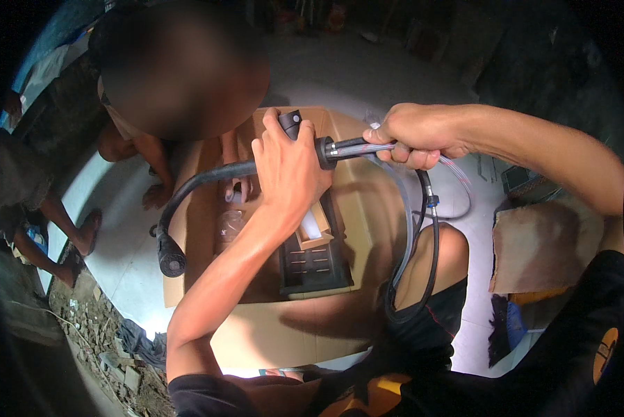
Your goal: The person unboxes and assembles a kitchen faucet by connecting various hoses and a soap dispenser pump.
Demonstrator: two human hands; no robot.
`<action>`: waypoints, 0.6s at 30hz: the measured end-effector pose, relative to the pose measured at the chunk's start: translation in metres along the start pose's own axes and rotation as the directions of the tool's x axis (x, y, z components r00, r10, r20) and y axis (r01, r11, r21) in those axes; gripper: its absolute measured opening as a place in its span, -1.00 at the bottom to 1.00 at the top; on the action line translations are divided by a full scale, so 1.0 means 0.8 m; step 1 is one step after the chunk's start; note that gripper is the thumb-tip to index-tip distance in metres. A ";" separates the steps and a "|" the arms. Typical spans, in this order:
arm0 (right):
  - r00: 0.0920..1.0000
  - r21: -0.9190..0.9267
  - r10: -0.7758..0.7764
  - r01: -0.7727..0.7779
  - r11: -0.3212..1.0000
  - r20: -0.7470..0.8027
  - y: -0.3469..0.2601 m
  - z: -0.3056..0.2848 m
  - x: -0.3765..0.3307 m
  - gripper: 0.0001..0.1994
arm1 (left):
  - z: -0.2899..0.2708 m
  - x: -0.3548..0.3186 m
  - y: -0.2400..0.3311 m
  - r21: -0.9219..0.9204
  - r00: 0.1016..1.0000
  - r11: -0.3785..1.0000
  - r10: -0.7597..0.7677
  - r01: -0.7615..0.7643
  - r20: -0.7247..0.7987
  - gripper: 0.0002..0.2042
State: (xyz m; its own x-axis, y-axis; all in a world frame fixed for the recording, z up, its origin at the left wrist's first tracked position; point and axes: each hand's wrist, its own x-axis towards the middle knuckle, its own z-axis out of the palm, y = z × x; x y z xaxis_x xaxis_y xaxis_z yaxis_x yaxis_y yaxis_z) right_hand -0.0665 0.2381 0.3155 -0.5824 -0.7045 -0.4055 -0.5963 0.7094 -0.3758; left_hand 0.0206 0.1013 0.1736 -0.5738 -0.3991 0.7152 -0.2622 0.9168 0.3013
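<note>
A black kitchen faucet (235, 169) with a curved flexible neck is held above an open cardboard box. Its spray head (171, 256) hangs down at the left end. My left hand (284, 163) is wrapped round the faucet body, close to its short black handle (290, 121). To the right, my right hand (411, 135) is closed round the hoses (359, 148) that leave the faucet's base. These hoses, black and pale braided, loop down toward my leg, and a blue-banded connector (433, 201) shows on one. Part of the faucet body is hidden by my left hand.
The cardboard box (256, 333) holds a black foam insert (315, 278) and a small open carton (315, 233). A co-worker's hand (239, 187) reaches inside it. Rubble (110, 347) lies at lower left; a brown flat sheet (541, 247) is on the right.
</note>
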 end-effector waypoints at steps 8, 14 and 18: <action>0.485 -0.788 -0.827 0.373 0.489 -0.284 0.046 0.030 0.000 -0.79 | -0.009 0.005 -0.013 0.006 1.000 1.000 -0.023 0.023 -0.004 -0.48; 0.890 -0.317 -0.389 0.307 0.897 -0.237 0.031 0.010 0.014 -0.68 | -0.006 0.007 -0.013 0.083 0.994 0.996 0.025 -0.017 -0.102 -0.46; 0.977 0.397 0.083 -0.157 0.904 0.198 0.013 -0.005 0.002 -0.60 | -0.004 0.006 -0.014 0.118 0.981 0.990 0.094 -0.075 -0.171 -0.46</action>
State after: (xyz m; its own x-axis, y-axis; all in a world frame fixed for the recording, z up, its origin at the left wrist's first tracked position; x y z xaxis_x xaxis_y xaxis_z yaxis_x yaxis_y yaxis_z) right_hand -0.0758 0.2444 0.3141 -0.5090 -0.6248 -0.5921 -0.2286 0.7613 -0.6068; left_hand 0.0237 0.0889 0.1755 -0.4550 -0.3024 0.8375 -0.3087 0.9358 0.1701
